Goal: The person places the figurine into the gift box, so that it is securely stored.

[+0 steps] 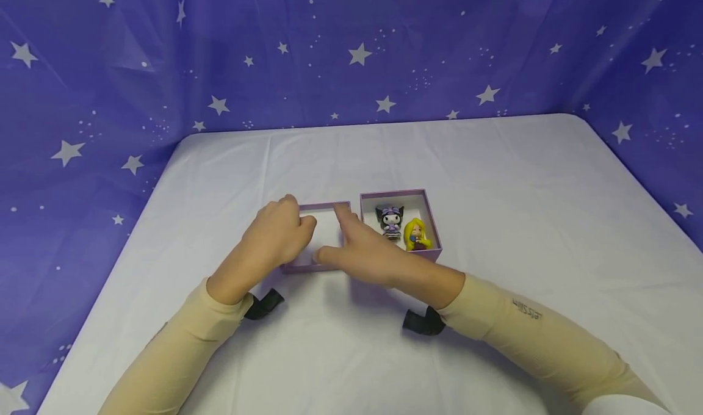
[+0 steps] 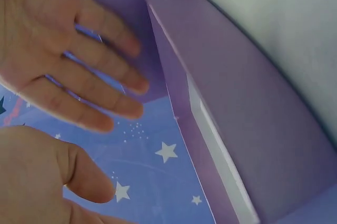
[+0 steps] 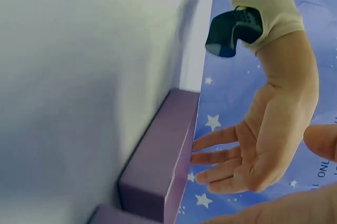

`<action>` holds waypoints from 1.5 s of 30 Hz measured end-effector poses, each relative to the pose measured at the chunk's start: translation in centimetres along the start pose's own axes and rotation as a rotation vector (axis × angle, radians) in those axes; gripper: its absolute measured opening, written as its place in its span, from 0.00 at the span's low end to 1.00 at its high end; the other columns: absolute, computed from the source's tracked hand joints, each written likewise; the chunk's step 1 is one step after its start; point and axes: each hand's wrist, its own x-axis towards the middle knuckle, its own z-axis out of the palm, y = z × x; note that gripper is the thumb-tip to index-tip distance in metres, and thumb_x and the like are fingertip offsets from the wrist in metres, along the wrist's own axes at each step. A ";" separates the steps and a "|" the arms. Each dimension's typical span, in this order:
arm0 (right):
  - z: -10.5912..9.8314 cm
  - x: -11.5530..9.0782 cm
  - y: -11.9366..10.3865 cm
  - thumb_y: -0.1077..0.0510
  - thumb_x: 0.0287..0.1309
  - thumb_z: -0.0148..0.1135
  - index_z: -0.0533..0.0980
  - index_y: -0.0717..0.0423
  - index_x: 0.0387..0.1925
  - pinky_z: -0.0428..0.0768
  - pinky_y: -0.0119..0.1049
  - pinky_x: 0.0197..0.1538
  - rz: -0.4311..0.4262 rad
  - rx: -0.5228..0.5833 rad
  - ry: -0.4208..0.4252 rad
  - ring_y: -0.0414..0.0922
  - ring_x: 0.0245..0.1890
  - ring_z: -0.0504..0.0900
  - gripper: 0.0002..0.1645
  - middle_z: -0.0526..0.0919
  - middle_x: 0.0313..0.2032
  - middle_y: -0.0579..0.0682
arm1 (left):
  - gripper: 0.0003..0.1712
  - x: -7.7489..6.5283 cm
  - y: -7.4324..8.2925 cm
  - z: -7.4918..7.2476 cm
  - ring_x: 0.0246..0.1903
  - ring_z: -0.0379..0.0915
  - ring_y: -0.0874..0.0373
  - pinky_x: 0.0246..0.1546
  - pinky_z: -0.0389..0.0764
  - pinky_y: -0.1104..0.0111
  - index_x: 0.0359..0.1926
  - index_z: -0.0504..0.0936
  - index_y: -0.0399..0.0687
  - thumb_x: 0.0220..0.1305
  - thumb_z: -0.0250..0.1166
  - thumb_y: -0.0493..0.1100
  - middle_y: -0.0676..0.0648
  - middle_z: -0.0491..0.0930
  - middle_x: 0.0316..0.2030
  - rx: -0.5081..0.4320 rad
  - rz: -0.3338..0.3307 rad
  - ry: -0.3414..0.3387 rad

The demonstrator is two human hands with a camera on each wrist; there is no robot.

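Note:
Over the left side of a shallow purple box (image 1: 324,206) with a white inside hovers my left hand (image 1: 274,235). In the right wrist view its fingers (image 3: 221,156) reach loosely toward the purple wall, nothing between them. My right hand (image 1: 370,253) is above the same box's right edge, thumb and fingers apart. The left wrist view shows its fingers (image 2: 100,71) extended and holding nothing. Beside this box stands a second purple box (image 1: 392,193), partly covered by the right hand. In it lie a black-and-purple eared figurine (image 1: 392,221) and a yellow-haired doll figurine (image 1: 417,233).
A white cloth (image 1: 494,189) covers the table. Blue curtains (image 1: 307,43) with white stars hang behind it and at both sides. Dark wrist-worn devices (image 1: 265,305) stick out from both beige sleeves (image 1: 527,335).

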 end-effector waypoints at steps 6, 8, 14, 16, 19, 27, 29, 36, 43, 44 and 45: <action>1.0 0.0 0.1 0.47 0.53 0.65 0.37 0.58 0.77 0.37 0.47 0.72 0.135 0.100 -0.023 0.47 0.74 0.31 0.63 0.31 0.76 0.54 | 0.17 0.2 -0.3 0.1 0.17 0.67 0.52 0.15 0.68 0.63 0.17 0.70 0.44 0.60 0.48 0.45 0.44 0.71 0.18 0.057 -0.036 0.003; 1.3 0.0 0.2 0.48 0.54 0.66 0.35 0.58 0.76 0.36 0.47 0.72 0.159 0.148 -0.021 0.47 0.73 0.29 0.63 0.26 0.75 0.54 | 0.20 0.3 -0.4 0.1 0.15 0.64 0.54 0.14 0.67 0.64 0.13 0.68 0.46 0.61 0.47 0.45 0.45 0.69 0.16 0.064 -0.041 -0.013; 1.7 0.3 0.3 0.51 0.51 0.66 0.33 0.58 0.76 0.39 0.46 0.72 0.213 0.260 0.004 0.45 0.73 0.30 0.65 0.27 0.75 0.54 | 0.22 0.4 -0.6 0.2 0.14 0.60 0.56 0.12 0.64 0.65 0.11 0.64 0.48 0.62 0.47 0.44 0.47 0.66 0.14 0.084 -0.055 -0.011; 1.7 0.5 0.4 0.52 0.49 0.66 0.35 0.60 0.76 0.40 0.46 0.72 0.218 0.289 0.016 0.45 0.74 0.31 0.65 0.30 0.76 0.55 | 0.22 0.4 -0.7 0.3 0.14 0.61 0.56 0.12 0.64 0.66 0.11 0.65 0.48 0.62 0.47 0.44 0.47 0.67 0.15 0.092 -0.070 -0.013; 1.7 0.7 0.4 0.53 0.47 0.66 0.38 0.61 0.76 0.45 0.47 0.72 0.216 0.317 0.030 0.46 0.74 0.36 0.64 0.36 0.76 0.54 | 0.22 0.5 -0.7 0.2 0.15 0.63 0.55 0.12 0.65 0.65 0.12 0.67 0.47 0.63 0.46 0.45 0.45 0.68 0.16 0.097 -0.094 -0.023; 0.4 0.8 0.1 0.53 0.50 0.66 0.45 0.57 0.77 0.50 0.49 0.71 0.158 0.310 0.056 0.46 0.74 0.47 0.59 0.48 0.75 0.52 | 0.21 -0.1 -0.6 -0.8 0.16 0.63 0.52 0.12 0.65 0.64 0.12 0.65 0.47 0.62 0.45 0.45 0.47 0.66 0.15 0.097 -0.099 0.085; -0.2 0.8 -0.1 0.54 0.50 0.66 0.46 0.56 0.77 0.50 0.47 0.71 0.126 0.310 0.062 0.45 0.73 0.48 0.57 0.49 0.75 0.51 | 0.20 -0.4 -0.4 -1.2 0.15 0.59 0.54 0.11 0.62 0.64 0.11 0.62 0.48 0.60 0.45 0.44 0.49 0.62 0.13 0.083 -0.074 0.149; -2.4 0.3 -0.7 0.57 0.52 0.64 0.45 0.54 0.77 0.53 0.39 0.71 0.014 0.328 0.103 0.42 0.73 0.48 0.56 0.46 0.76 0.47 | 0.12 -1.1 0.3 -1.7 0.18 0.61 0.50 0.18 0.66 0.60 0.19 0.66 0.45 0.57 0.48 0.43 0.47 0.62 0.14 0.014 0.049 0.361; -5.0 -0.8 -0.3 0.65 0.55 0.61 0.43 0.61 0.76 0.56 0.36 0.69 -0.177 0.442 0.165 0.41 0.74 0.48 0.53 0.45 0.76 0.51 | 0.04 -1.1 1.3 -1.3 0.17 0.75 0.54 0.20 0.75 0.59 0.29 0.72 0.44 0.58 0.54 0.40 0.49 0.75 0.14 -0.164 0.262 0.581; -5.4 -1.0 -0.3 0.66 0.55 0.60 0.43 0.60 0.76 0.56 0.36 0.69 -0.194 0.456 0.172 0.41 0.73 0.49 0.53 0.46 0.76 0.50 | 0.03 -1.1 1.5 -1.3 0.18 0.78 0.55 0.21 0.77 0.59 0.31 0.73 0.44 0.58 0.54 0.39 0.49 0.78 0.16 -0.194 0.292 0.589; -5.8 -1.3 -0.2 0.66 0.55 0.60 0.44 0.59 0.76 0.56 0.36 0.69 -0.208 0.467 0.179 0.40 0.73 0.49 0.52 0.46 0.76 0.49 | 0.03 -1.2 1.6 -1.2 0.21 0.80 0.56 0.23 0.80 0.60 0.32 0.74 0.44 0.58 0.54 0.38 0.49 0.80 0.18 -0.226 0.318 0.593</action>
